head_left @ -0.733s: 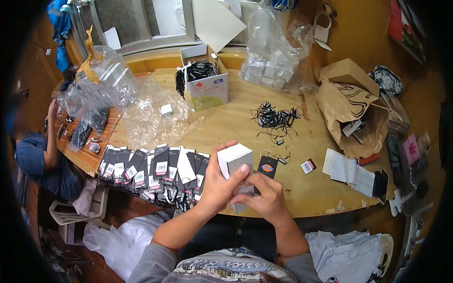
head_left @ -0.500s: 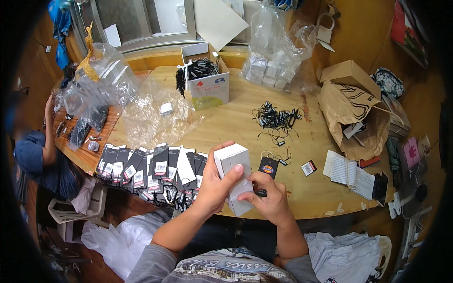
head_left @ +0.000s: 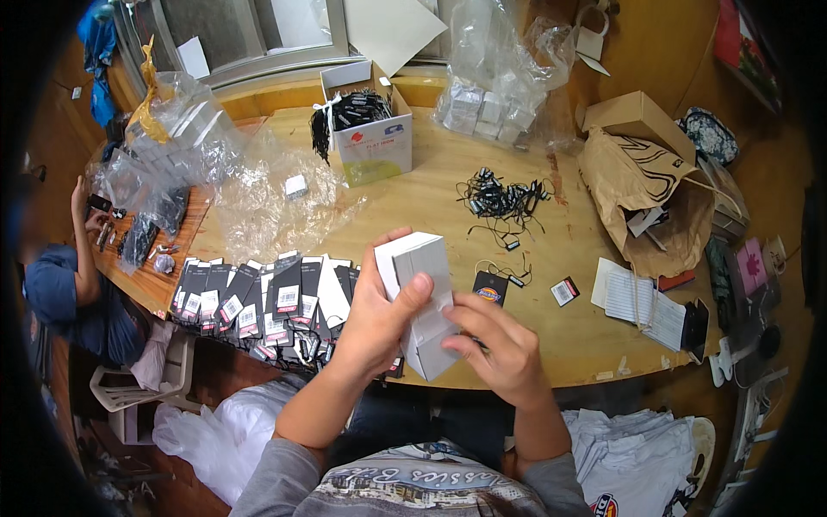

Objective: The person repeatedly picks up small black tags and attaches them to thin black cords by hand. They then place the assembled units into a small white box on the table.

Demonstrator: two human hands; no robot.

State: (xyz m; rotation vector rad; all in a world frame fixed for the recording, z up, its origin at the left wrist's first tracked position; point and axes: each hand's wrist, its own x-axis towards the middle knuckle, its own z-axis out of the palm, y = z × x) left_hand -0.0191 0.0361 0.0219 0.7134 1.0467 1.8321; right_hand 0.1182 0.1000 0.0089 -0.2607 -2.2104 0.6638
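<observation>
A long white block-shaped box (head_left: 420,327) is tilted up in front of my body, above the table's near edge. My left hand (head_left: 372,320) is closed round it, thumb across its face. My right hand (head_left: 504,351) has bent fingers and thumb at the box's right side, the tips against it. Whether a flap or slip is pinched there cannot be made out. Just beyond my right hand lie a dark hang tag (head_left: 488,289) with a cord and a small white barcode tag (head_left: 564,291). Many black and white hang tags (head_left: 286,293) lie in overlapping rows left of my left hand.
Farther back are a tangle of black cords (head_left: 501,200) and a carton (head_left: 379,162) filled with black strings. Clear plastic bags (head_left: 491,95) of white packs stand behind. At right are a brown paper bag (head_left: 642,185) and papers (head_left: 633,302). Another person (head_left: 69,284) sits at left.
My right fingers have loosened from a tighter pinch and straightened a little along the box's side. The box has shifted slightly left and stands steeper. The co-worker's hand now holds a dark item.
</observation>
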